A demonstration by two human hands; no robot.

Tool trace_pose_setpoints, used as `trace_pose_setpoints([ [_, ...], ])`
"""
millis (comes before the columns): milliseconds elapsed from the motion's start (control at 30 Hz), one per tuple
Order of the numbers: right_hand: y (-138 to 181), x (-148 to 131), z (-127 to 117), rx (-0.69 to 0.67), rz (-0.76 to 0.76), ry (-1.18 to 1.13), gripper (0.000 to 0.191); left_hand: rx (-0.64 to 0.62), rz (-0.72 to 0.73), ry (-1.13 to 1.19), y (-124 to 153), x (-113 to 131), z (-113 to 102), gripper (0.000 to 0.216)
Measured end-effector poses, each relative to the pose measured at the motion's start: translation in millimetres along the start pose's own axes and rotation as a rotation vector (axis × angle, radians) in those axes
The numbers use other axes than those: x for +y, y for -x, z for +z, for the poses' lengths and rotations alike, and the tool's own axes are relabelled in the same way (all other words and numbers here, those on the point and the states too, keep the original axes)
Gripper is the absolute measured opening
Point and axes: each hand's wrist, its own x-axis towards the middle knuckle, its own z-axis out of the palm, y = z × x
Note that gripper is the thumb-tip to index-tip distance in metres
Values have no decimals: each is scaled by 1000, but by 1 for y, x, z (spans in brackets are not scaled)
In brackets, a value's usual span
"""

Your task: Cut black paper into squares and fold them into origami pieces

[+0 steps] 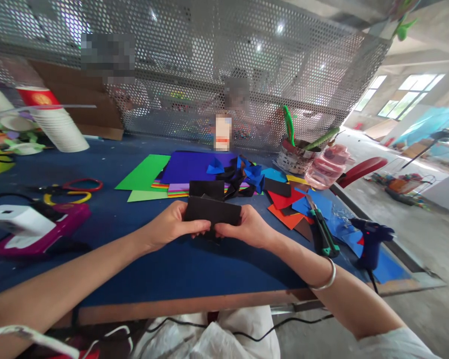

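Between my two hands is a piece of black paper (214, 210), held above the front half of the blue table. My left hand (175, 223) grips its left end, with the thumb lying across the front. On the right end, my right hand (249, 227) pinches it the same way, its thumb pointing inward. Other fingers of both hands are mostly hidden behind the paper. Just beyond lies another black piece (206, 188), partly covered by the held one. Folded blue and black paper shapes (243, 174) sit in a pile behind my right hand.
Coloured sheets (194, 167) are stacked at the back middle. A utility knife (324, 227), paper scraps (290, 204) and a glue gun (370, 242) lie right. Scissors (71, 192), a purple power strip (60, 227) and paper cups (56, 122) stand left. A perforated metal screen (194, 65) rises behind.
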Motion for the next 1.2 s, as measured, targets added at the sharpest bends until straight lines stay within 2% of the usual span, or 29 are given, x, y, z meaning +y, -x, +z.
trace_pose_setpoints([
  [167,-2,-9,-3,21,32,-106,36,53,26,16,-1,5,-5,27],
  [367,-1,-21,-8,47,41,-98,44,102,51,17,-3,12,-16,28],
  [500,-1,-22,-12,55,41,-94,34,128,73,10,-5,16,-24,26],
  [633,-6,-18,-25,168,-11,-90,24,174,109,8,-6,18,-41,23],
  [700,-8,-16,-31,224,-35,-103,28,136,101,-25,-5,19,-46,22],
  [800,-8,-14,-30,245,-57,-112,42,-2,49,-108,-3,20,-44,21],
  [967,-2,-16,-15,42,-57,-22,69,-202,12,-228,-2,21,-33,19],
  [1100,2,-19,-8,-54,-49,48,67,-291,48,-317,-2,22,-31,19],
  [1200,4,-20,-7,-70,-35,41,65,-271,43,-284,-2,20,-31,16],
])
